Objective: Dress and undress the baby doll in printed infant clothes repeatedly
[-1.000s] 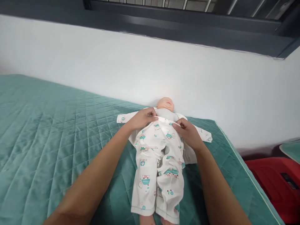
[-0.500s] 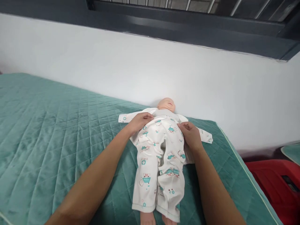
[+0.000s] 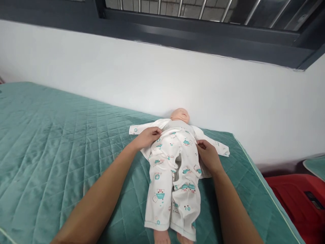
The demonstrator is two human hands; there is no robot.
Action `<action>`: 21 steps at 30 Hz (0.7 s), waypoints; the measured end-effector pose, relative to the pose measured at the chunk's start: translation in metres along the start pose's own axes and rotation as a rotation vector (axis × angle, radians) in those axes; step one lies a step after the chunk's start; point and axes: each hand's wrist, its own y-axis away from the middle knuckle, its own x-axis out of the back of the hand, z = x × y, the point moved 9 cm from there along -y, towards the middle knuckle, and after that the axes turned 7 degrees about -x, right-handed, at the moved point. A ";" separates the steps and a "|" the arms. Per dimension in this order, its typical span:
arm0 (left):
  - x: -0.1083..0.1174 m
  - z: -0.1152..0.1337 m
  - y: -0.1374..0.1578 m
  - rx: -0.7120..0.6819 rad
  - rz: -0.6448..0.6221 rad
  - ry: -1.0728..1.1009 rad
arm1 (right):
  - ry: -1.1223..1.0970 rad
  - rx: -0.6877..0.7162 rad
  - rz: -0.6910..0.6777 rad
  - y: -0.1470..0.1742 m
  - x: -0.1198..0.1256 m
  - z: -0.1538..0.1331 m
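A baby doll [image 3: 180,115] lies on its back, its head by the wall and its bare feet toward me. White printed pants [image 3: 186,169] cover its legs and reach high over its belly. A white long-sleeved top [image 3: 215,144] is spread under it, with the sleeves out to both sides. My left hand [image 3: 149,136] is closed at the left end of the pants' waistband, fingers pinched on the cloth. On the right side, my right hand [image 3: 208,156] pinches the pants' edge near the hip. Its fingertips are partly hidden.
The doll rests on a green quilted bed cover [image 3: 63,152] with pale piping along its right edge. Behind it stands a white wall [image 3: 127,74] beneath a dark window frame [image 3: 177,32] with bars. A red plastic object [image 3: 291,196] sits beyond the bed's right edge.
My left hand has shifted slightly outward and down along the waistband. My right hand has slid a little lower on the side of the pants. The camera view has tilted slightly.
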 end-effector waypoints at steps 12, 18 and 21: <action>-0.003 -0.023 -0.006 0.074 0.263 0.095 | 0.060 -0.001 -0.140 0.000 -0.007 0.000; -0.002 -0.007 0.001 0.121 0.083 -0.019 | -0.206 -0.032 -0.349 0.009 -0.013 -0.005; -0.002 -0.004 0.003 0.128 0.003 -0.101 | -0.198 -0.051 -0.366 0.008 -0.013 -0.002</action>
